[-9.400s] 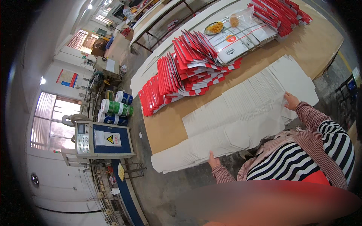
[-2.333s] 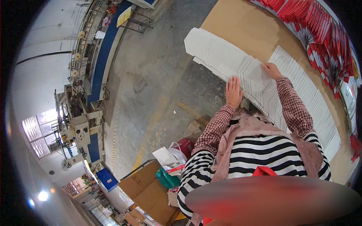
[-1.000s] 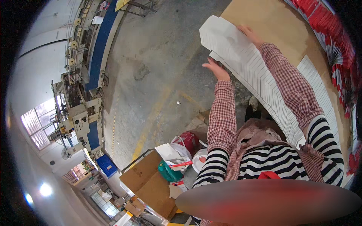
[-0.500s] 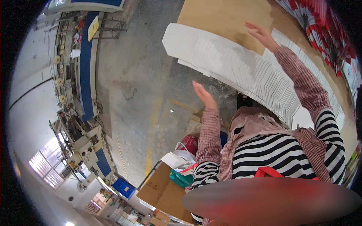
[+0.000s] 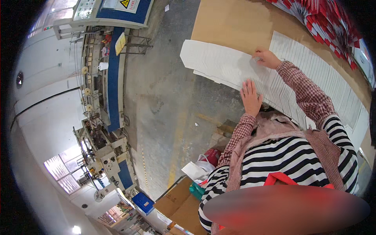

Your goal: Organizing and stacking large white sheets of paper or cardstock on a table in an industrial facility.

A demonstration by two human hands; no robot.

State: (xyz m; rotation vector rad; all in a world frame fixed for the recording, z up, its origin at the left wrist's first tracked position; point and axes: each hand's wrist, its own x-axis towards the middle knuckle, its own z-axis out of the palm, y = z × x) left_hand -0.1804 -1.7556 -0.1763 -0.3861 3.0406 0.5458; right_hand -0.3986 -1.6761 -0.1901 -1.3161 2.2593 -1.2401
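A long row of overlapped white paper sheets [image 5: 219,62] lies along the near edge of a brown work table [image 5: 231,23]. My left hand [image 5: 250,98] rests flat, fingers spread, on the near edge of the sheets. Farther in, my right hand [image 5: 266,58] presses on the sheets with its fingers bent, close to where the bare brown tabletop begins. Neither hand holds anything that I can see.
Fanned stacks of red and white printed sheets [image 5: 329,19] cover the table's far right. A blue and white machine line [image 5: 113,78] runs along the concrete floor [image 5: 164,109] at the left. Cardboard boxes [image 5: 180,199], a red bag and white bags sit on the floor beside me.
My view has swung toward the table. My left hand, lifted off the sheets half a second ago, has come down flat on the sheets' near edge. My right hand stays on the sheets.
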